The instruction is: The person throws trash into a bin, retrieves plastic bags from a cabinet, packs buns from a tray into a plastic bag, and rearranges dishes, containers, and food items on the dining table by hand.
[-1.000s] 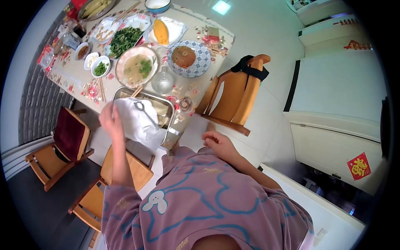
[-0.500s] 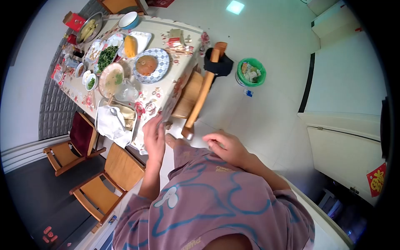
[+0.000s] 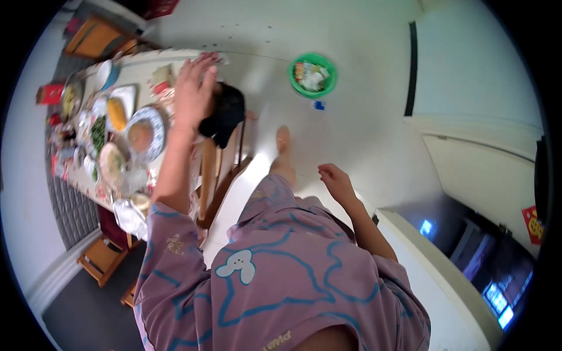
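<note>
Seen from the torso, the left arm is reaching toward eleven o'clock, its forearm pointing just past twelve, and the left hand [image 3: 196, 90] is hovering over the table [image 3: 143, 64] edge in view, its blurred fingers loosely spread. It is overlapping the black cloth [image 3: 225, 117]; whether they are touching, I cannot tell. The cloth is draping over the wooden chair [image 3: 208, 175] at eleven o'clock, its long axis running from one to seven, its narrow end pointing toward six. The chair's back is running roughly twelve to six. The right hand [image 3: 336, 178] is hanging at one o'clock, fingers loosely curled together, pointing toward eleven.
</note>
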Motion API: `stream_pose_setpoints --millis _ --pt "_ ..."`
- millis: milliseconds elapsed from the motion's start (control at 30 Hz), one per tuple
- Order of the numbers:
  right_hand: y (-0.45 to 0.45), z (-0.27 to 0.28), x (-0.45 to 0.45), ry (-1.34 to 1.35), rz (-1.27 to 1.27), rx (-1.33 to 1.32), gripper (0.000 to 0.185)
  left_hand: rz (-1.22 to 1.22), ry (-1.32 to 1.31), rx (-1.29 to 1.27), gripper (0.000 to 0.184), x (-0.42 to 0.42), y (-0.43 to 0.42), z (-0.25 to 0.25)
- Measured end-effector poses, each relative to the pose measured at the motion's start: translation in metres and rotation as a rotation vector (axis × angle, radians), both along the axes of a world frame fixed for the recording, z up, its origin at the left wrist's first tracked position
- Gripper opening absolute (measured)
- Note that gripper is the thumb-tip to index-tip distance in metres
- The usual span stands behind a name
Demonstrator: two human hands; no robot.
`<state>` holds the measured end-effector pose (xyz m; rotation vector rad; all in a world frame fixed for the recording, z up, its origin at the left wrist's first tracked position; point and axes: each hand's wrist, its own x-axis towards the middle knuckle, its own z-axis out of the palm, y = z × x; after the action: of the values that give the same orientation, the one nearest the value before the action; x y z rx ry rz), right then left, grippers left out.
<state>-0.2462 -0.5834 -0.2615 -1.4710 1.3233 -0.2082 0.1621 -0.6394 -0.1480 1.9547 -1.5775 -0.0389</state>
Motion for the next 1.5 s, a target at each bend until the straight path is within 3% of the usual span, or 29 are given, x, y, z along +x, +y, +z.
stream_pose_setpoints --millis 100,167,200,300,333,433,467,533,667,733,800,833,867,1033,1233,1333,1400,1467,1500 --pt "-0.043 -0.014 0.002 0.085 0.029 0.053 0.024 -0.089 -0.042 0.215 0.039 0.008 -0.042 -0.027" --pt "-0.071 -0.039 -0.001 0.135 0.006 0.07 0.024 0.157 0.331 0.667 0.041 -0.007 -0.054 0.0" --pt "-0.085 -0.059 -0.003 0.166 -0.009 0.073 0.025 0.083 0.232 0.44 0.043 -0.004 -0.049 -0.016" --pt "-0.126 -0.145 -0.01 0.28 0.064 0.024 0.026 0.143 0.208 0.582 0.037 -0.003 -0.052 -0.016" --pt "-0.141 -0.169 -0.01 0.333 0.107 -0.009 0.026 0.134 0.17 0.522 0.029 -0.002 -0.05 -0.021" --pt "-0.203 -0.222 0.009 0.52 0.21 0.083 0.024 0.18 0.401 0.588 0.02 0.0 -0.052 -0.023" --pt "-0.22 -0.248 0.014 0.579 0.249 0.116 0.023 0.209 0.465 0.664 0.021 -0.002 -0.057 -0.017" --pt "-0.251 -0.323 0.011 0.644 0.198 0.169 0.022 0.146 0.332 0.734 0.023 -0.001 -0.062 -0.014" --pt "-0.297 -0.45 0.01 0.692 0.321 0.038 0.023 0.303 0.406 0.72 0.05 0.001 -0.046 -0.016" --pt "-0.313 -0.523 0.001 0.659 0.472 -0.172 0.025 0.335 0.303 0.846 0.051 0.005 -0.034 -0.006" --pt "-0.331 -0.571 0.011 0.749 0.568 -0.206 0.025 0.278 0.168 0.662 0.046 0.0 -0.033 -0.023" --pt "-0.34 -0.594 0.016 0.773 0.579 -0.123 0.029 0.265 0.183 0.674 0.046 0.011 -0.015 -0.02" --pt "-0.349 -0.618 0.021 0.799 0.59 -0.041 0.033 0.188 -0.069 0.762 0.037 0.027 -0.002 -0.007" --pt "-0.361 -0.719 0.035 0.88 0.603 -0.143 0.027 0.205 -0.041 0.86 0.035 0.017 -0.057 -0.045" --pt "-0.322 -0.776 0.031 0.876 0.583 -0.283 0.021 0.2 -0.024 0.936 0.033 0.019 -0.085 -0.066" --pt "-0.283 -0.765 0.024 0.707 0.523 -0.495 0.018 0.2 -0.007 0.926 0.032 0.019 -0.088 -0.064" --pt "-0.252 -0.741 0.031 0.499 0.469 -0.496 0.017 0.203 0.008 0.905 0.031 0.016 -0.086 -0.059" --pt "-0.235 -0.701 0.052 0.308 0.345 0.085 0.016 0.203 0.026 0.873 0.031 0.014 -0.081 -0.05" --pt "-0.24 -0.643 0.068 0.205 0.22 0.303 0.021 0.208 0.034 0.857 0.03 0.012 -0.079 -0.046"
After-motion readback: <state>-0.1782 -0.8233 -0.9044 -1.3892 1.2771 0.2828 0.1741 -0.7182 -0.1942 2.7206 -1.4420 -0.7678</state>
